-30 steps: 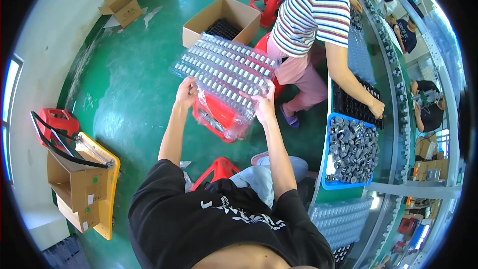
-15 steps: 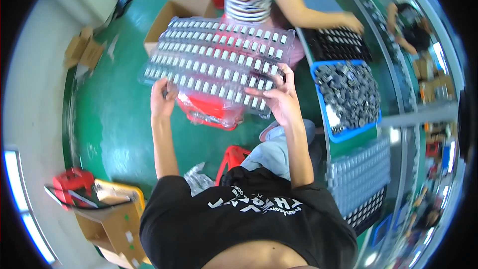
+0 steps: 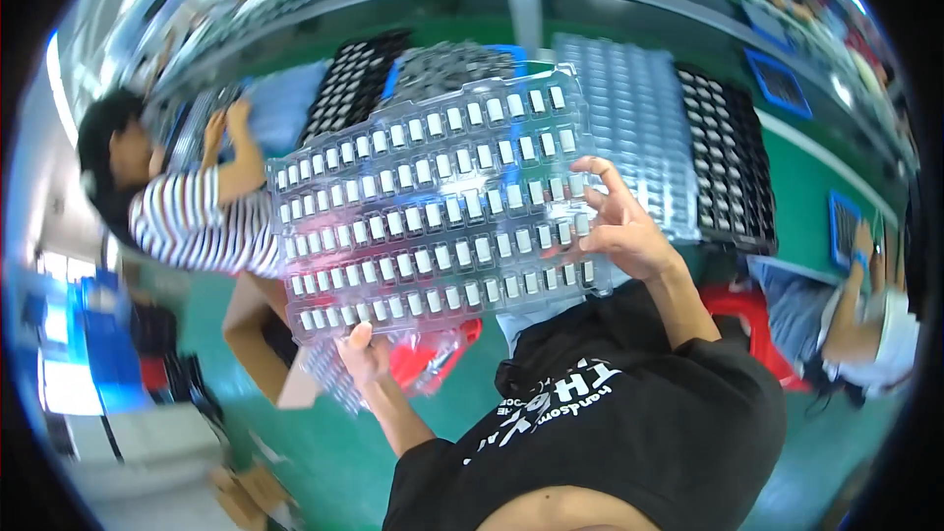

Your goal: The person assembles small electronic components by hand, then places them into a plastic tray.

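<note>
A wide clear plastic tray is held up in front of me, with rows of small white rectangular pieces in its pockets. My left hand grips its near edge toward the left, thumb on top and fingers hidden beneath. At the right edge, my right hand is closed on the tray, its thumb and fingers bent around the rim. The tray is tilted and covers part of the workbench behind it.
Along the bench stand a blue bin heaped with dark grey parts, clear trays and black trays with pale pieces. A striped-shirted co-worker sits at left, near a cardboard box. A red stool is at right.
My view and body have turned right toward the bench. The tray has swung along in both hands, from above the floor and red stool to before the bench.
</note>
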Demonstrator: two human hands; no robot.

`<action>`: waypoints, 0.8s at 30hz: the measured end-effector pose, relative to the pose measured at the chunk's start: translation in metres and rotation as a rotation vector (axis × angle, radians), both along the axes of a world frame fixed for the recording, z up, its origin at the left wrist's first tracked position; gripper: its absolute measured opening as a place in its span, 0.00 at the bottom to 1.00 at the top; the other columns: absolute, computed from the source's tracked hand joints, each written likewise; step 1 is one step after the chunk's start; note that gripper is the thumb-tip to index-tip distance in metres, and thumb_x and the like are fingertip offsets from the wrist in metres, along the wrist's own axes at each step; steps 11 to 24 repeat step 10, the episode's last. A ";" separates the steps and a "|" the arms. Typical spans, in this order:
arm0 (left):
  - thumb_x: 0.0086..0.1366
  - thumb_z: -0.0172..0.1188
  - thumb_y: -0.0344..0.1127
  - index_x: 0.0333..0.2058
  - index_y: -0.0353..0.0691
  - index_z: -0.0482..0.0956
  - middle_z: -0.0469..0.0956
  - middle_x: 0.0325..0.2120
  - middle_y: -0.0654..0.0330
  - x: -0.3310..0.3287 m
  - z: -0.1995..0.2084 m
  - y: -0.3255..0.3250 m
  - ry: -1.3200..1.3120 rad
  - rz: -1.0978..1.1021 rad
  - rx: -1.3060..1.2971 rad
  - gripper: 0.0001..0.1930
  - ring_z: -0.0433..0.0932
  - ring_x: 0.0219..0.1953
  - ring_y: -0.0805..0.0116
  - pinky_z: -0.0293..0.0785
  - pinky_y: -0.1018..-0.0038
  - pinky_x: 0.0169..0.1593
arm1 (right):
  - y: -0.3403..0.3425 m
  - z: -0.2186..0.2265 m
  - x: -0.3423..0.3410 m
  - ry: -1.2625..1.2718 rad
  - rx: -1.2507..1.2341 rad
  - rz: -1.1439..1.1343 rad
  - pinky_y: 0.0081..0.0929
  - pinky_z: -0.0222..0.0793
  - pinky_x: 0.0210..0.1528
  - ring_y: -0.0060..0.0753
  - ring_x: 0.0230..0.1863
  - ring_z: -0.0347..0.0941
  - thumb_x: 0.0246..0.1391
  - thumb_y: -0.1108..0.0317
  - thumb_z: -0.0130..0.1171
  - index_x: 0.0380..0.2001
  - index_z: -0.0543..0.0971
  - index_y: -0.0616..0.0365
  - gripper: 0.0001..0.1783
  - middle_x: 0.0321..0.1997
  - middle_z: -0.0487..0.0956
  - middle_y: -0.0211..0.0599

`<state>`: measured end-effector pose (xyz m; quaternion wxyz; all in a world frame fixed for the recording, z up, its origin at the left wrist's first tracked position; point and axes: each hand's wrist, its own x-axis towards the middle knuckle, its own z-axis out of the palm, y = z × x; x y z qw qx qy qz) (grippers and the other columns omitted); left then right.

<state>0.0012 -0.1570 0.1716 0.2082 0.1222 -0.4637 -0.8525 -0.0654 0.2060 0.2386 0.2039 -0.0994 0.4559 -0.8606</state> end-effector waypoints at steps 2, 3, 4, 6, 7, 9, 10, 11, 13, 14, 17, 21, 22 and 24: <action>0.52 0.65 0.30 0.50 0.35 0.70 0.72 0.27 0.67 -0.029 0.003 0.009 0.081 -0.176 -0.040 0.25 0.65 0.20 0.80 0.62 0.84 0.23 | 0.022 0.002 0.017 0.015 -0.003 -0.126 0.46 0.81 0.41 0.57 0.47 0.78 0.43 0.82 0.59 0.64 0.52 0.52 0.45 0.60 0.65 0.50; 0.52 0.65 0.32 0.48 0.34 0.70 0.69 0.24 0.68 -0.042 0.003 0.009 0.076 -0.286 -0.060 0.24 0.62 0.19 0.81 0.59 0.83 0.22 | 0.033 0.001 0.023 0.005 -0.026 -0.172 0.45 0.81 0.40 0.55 0.46 0.78 0.45 0.80 0.60 0.64 0.53 0.52 0.43 0.59 0.66 0.49; 0.52 0.65 0.32 0.48 0.34 0.70 0.69 0.24 0.68 -0.058 0.001 0.012 0.067 -0.337 -0.068 0.24 0.62 0.19 0.81 0.59 0.83 0.22 | 0.043 -0.001 0.029 -0.003 -0.048 -0.219 0.44 0.81 0.39 0.54 0.46 0.79 0.46 0.78 0.60 0.63 0.54 0.53 0.41 0.58 0.66 0.48; 0.52 0.65 0.32 0.47 0.34 0.70 0.67 0.22 0.69 -0.091 0.001 0.022 0.099 -0.582 -0.006 0.24 0.59 0.17 0.81 0.60 0.82 0.22 | 0.063 -0.012 0.039 -0.044 0.114 -0.428 0.40 0.82 0.35 0.49 0.45 0.80 0.54 0.74 0.56 0.52 0.65 0.57 0.22 0.52 0.71 0.43; 0.52 0.65 0.34 0.48 0.34 0.70 0.66 0.22 0.69 -0.106 0.003 0.026 0.058 -0.626 -0.036 0.24 0.59 0.17 0.80 0.62 0.79 0.23 | 0.074 -0.024 0.044 -0.092 0.029 -0.459 0.40 0.82 0.36 0.48 0.44 0.80 0.56 0.73 0.55 0.50 0.66 0.57 0.19 0.50 0.72 0.41; 0.51 0.67 0.33 0.50 0.34 0.68 0.68 0.25 0.68 -0.133 0.010 0.046 0.048 -0.726 -0.040 0.28 0.59 0.18 0.80 0.60 0.81 0.23 | 0.088 -0.036 0.053 -0.137 -0.066 -0.527 0.38 0.81 0.40 0.47 0.44 0.80 0.58 0.70 0.55 0.49 0.67 0.55 0.16 0.49 0.73 0.40; 0.49 0.69 0.32 0.52 0.34 0.67 0.70 0.29 0.66 -0.146 0.017 0.060 0.039 -0.787 -0.034 0.31 0.60 0.19 0.80 0.58 0.82 0.23 | 0.089 -0.037 0.062 -0.139 -0.073 -0.565 0.37 0.80 0.45 0.47 0.44 0.81 0.59 0.69 0.55 0.50 0.67 0.53 0.17 0.50 0.73 0.40; 0.49 0.69 0.32 0.52 0.34 0.67 0.70 0.29 0.66 -0.146 0.017 0.060 0.039 -0.787 -0.034 0.31 0.60 0.19 0.80 0.58 0.82 0.23 | 0.089 -0.037 0.062 -0.139 -0.073 -0.565 0.37 0.80 0.45 0.47 0.44 0.81 0.59 0.69 0.55 0.50 0.67 0.53 0.17 0.50 0.73 0.40; 0.49 0.69 0.32 0.52 0.34 0.67 0.70 0.29 0.66 -0.146 0.017 0.060 0.039 -0.787 -0.034 0.31 0.60 0.19 0.80 0.58 0.82 0.23 | 0.089 -0.037 0.062 -0.139 -0.073 -0.565 0.37 0.80 0.45 0.47 0.44 0.81 0.59 0.69 0.55 0.50 0.67 0.53 0.17 0.50 0.73 0.40; 0.49 0.69 0.32 0.52 0.34 0.67 0.70 0.29 0.66 -0.146 0.017 0.060 0.039 -0.787 -0.034 0.31 0.60 0.19 0.80 0.58 0.82 0.23 | 0.089 -0.037 0.062 -0.139 -0.073 -0.565 0.37 0.80 0.45 0.47 0.44 0.81 0.59 0.69 0.55 0.50 0.67 0.53 0.17 0.50 0.73 0.40; 0.49 0.69 0.32 0.52 0.34 0.67 0.70 0.29 0.66 -0.146 0.017 0.060 0.039 -0.787 -0.034 0.31 0.60 0.19 0.80 0.58 0.82 0.23 | 0.089 -0.037 0.062 -0.139 -0.073 -0.565 0.37 0.80 0.45 0.47 0.44 0.81 0.59 0.69 0.55 0.50 0.67 0.53 0.17 0.50 0.73 0.40; 0.49 0.69 0.32 0.52 0.34 0.67 0.70 0.29 0.66 -0.146 0.017 0.060 0.039 -0.787 -0.034 0.31 0.60 0.19 0.80 0.58 0.82 0.23 | 0.089 -0.037 0.062 -0.139 -0.073 -0.565 0.37 0.80 0.45 0.47 0.44 0.81 0.59 0.69 0.55 0.50 0.67 0.53 0.17 0.50 0.73 0.40; 0.49 0.69 0.32 0.52 0.34 0.67 0.70 0.29 0.66 -0.146 0.017 0.060 0.039 -0.787 -0.034 0.31 0.60 0.19 0.80 0.58 0.82 0.23 | 0.089 -0.037 0.062 -0.139 -0.073 -0.565 0.37 0.80 0.45 0.47 0.44 0.81 0.59 0.69 0.55 0.50 0.67 0.53 0.17 0.50 0.73 0.40; 0.49 0.69 0.32 0.52 0.34 0.67 0.70 0.29 0.66 -0.146 0.017 0.060 0.039 -0.787 -0.034 0.31 0.60 0.19 0.80 0.58 0.82 0.23 | 0.089 -0.037 0.062 -0.139 -0.073 -0.565 0.37 0.80 0.45 0.47 0.44 0.81 0.59 0.69 0.55 0.50 0.67 0.53 0.17 0.50 0.73 0.40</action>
